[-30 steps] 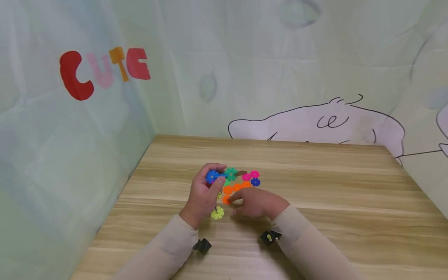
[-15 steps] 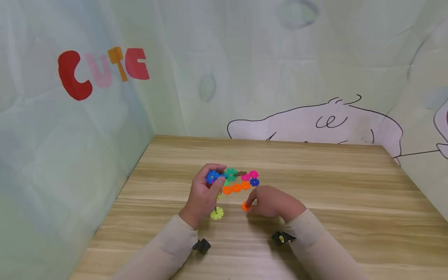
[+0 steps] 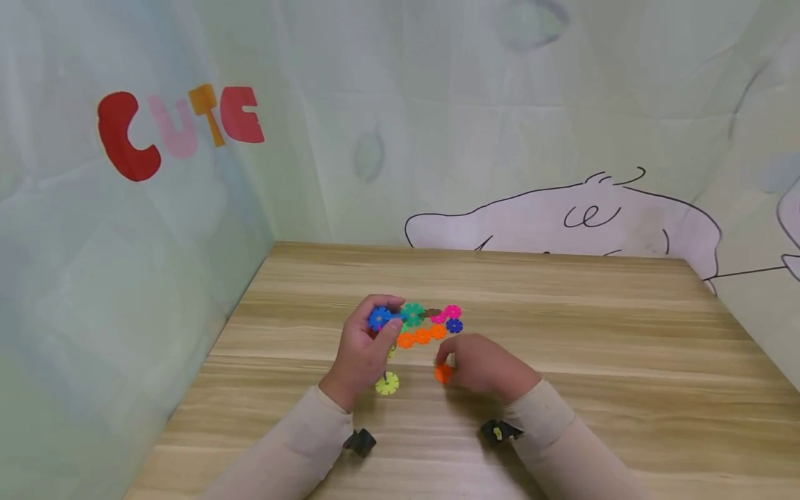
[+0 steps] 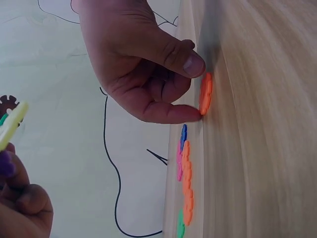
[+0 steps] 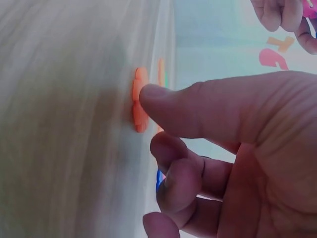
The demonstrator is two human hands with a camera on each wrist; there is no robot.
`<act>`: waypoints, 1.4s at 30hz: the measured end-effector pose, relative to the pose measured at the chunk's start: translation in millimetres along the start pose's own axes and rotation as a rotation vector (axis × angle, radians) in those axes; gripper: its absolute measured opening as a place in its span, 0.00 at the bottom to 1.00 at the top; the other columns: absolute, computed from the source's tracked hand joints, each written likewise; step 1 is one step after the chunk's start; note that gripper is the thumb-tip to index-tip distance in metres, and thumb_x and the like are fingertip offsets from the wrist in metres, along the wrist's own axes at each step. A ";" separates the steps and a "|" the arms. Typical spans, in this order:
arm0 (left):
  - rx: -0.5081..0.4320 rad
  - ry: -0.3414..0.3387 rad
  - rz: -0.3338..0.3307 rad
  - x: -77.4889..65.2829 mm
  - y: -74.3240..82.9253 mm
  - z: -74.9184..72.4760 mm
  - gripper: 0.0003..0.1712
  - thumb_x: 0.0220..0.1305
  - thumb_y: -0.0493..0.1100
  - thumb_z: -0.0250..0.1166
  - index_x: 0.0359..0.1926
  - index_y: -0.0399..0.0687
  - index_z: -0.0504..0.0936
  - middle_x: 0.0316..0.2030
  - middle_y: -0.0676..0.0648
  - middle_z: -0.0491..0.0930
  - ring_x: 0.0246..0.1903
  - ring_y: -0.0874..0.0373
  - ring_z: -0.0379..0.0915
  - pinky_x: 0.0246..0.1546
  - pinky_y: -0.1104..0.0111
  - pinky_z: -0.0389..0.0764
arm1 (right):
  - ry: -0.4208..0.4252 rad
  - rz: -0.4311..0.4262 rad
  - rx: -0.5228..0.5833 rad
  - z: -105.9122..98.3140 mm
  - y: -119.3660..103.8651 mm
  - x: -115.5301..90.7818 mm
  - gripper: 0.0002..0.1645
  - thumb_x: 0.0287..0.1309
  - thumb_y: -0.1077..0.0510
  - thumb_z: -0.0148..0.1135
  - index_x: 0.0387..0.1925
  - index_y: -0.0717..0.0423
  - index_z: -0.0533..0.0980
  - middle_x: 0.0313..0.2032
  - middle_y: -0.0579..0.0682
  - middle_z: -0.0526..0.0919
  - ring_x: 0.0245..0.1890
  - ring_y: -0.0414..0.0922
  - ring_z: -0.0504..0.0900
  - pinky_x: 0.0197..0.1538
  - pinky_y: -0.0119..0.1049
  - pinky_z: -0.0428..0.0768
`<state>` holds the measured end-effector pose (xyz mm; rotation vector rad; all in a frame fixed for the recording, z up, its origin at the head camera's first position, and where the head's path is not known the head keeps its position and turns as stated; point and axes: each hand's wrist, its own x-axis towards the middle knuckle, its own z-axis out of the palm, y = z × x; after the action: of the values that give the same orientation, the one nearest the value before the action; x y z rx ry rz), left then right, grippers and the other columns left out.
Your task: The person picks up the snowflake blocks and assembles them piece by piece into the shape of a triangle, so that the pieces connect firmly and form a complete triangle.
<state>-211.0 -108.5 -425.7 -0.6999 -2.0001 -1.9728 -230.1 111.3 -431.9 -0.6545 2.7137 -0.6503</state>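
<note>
My left hand (image 3: 362,354) holds a joined cluster of slotted plastic snowflake discs above the table. A blue disc (image 3: 378,319), a teal disc (image 3: 412,314), a brown disc (image 3: 431,313) and a yellow disc (image 3: 387,383) stick out of this cluster; fingers hide its middle. At the right, my right hand (image 3: 490,371) has its thumb and index finger at opposite edges of a loose orange disc (image 3: 443,373), low at the tabletop. In the left wrist view, that orange disc (image 4: 206,94) shows edge-on between thumb tip and index fingertip. The thumb overlaps it in the right wrist view.
Beyond the right hand, a row of orange discs (image 3: 422,336) lies on the wooden table (image 3: 562,326). Near it are pink discs (image 3: 453,312), a dark blue disc (image 3: 454,326) and a light green one. Fabric walls with printed letters (image 3: 128,135) border the table.
My right hand has drawn the loose orange disc rightward and a little nearer, away from the orange row. The left hand stays nearly in place with the cluster.
</note>
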 end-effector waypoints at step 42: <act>0.010 -0.006 0.027 -1.5 -0.9 -1.6 0.15 0.75 0.31 0.57 0.59 0.35 0.75 0.45 0.43 0.74 0.27 0.60 0.67 0.28 0.75 0.76 | 0.495 -0.256 0.736 -34.9 -11.0 -22.6 0.14 0.73 0.66 0.61 0.57 0.60 0.78 0.33 0.54 0.75 0.30 0.47 0.76 0.36 0.32 0.79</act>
<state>-210.4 -110.3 -427.1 -0.7272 -1.9923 -1.9464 -219.2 126.0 -393.0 -0.7001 2.4801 -1.9615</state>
